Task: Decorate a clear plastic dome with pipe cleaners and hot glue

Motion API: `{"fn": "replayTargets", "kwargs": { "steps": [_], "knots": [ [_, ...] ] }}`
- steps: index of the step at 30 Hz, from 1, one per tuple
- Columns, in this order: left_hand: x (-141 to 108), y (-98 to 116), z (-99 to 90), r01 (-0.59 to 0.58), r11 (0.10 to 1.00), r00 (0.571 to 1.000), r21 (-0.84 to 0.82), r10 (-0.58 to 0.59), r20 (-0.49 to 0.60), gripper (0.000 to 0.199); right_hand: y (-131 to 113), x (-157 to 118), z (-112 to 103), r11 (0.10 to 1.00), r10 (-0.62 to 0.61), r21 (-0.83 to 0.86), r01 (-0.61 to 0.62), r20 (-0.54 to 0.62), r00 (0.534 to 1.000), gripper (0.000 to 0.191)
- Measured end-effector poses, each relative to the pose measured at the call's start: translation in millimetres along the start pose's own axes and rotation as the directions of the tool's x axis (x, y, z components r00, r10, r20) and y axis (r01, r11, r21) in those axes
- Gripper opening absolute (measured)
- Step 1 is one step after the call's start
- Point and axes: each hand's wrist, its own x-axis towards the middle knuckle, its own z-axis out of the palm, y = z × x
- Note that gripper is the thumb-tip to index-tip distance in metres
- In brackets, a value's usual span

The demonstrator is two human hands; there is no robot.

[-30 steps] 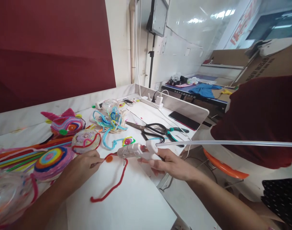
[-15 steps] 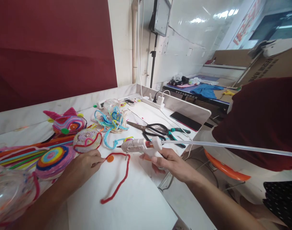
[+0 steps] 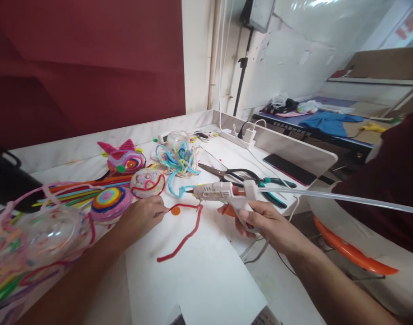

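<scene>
My left hand [image 3: 146, 215] is closed in a pinch on one end of a red pipe cleaner [image 3: 189, 235], which bends sharply and trails over the white sheet [image 3: 192, 280]. An orange button [image 3: 175, 211] lies by the pipe cleaner, close to my fingertips. Wrapped round the handle of a white hot glue gun [image 3: 220, 191], my right hand [image 3: 255, 220] keeps its nozzle pointing left, above the pipe cleaner. A long clear glue stick [image 3: 328, 197] sticks out of the gun's back. Left of my left hand sits a ball wound in coloured rings [image 3: 109, 202].
Black scissors [image 3: 242, 175] and green-handled pliers [image 3: 277, 182] lie behind the glue gun. Blue pipe cleaners [image 3: 179, 160] are tangled at the back. A clear plastic ball [image 3: 53, 234] stands at left. A phone [image 3: 289, 169] rests near the right edge; a person in dark red [image 3: 385, 180] is beyond.
The camera view has shifted, so the table's things appear farther right. Both hands keep their holds on the pipe cleaner and the glue gun. A black object now shows at the left edge.
</scene>
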Motion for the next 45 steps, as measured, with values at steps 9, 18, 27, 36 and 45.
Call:
{"fn": "replayTargets", "kwargs": {
  "steps": [9,18,27,36,45],
  "knots": [
    [0.8,-3.5,4.3,-0.016,0.999,0.999,0.048,0.014,0.029,0.025,-0.5,8.2,6.3,0.999,0.040,0.007,-0.040,0.014,0.999,0.034],
    [-1.3,12.0,-3.1,-0.051,0.962,0.994,0.267,0.022,0.110,0.027,-0.8,13.8,7.7,0.998,0.061,0.009,-0.061,-0.033,0.998,0.032],
    [-0.8,12.6,0.2,-0.099,0.915,0.989,0.392,0.047,0.142,0.026,-5.9,15.5,0.3,0.998,0.061,-0.001,-0.061,-0.010,0.998,0.035],
    [-1.0,12.3,-1.2,-0.072,0.937,0.995,0.340,0.044,0.090,0.025,-10.2,15.8,-9.6,0.993,0.103,-0.053,-0.102,0.026,0.994,0.033],
    [-1.1,10.3,-1.5,-0.089,0.950,0.994,0.299,0.066,0.086,0.027,-24.3,28.0,-3.5,0.967,0.103,-0.245,-0.065,0.145,0.984,0.035]
  ]
}}
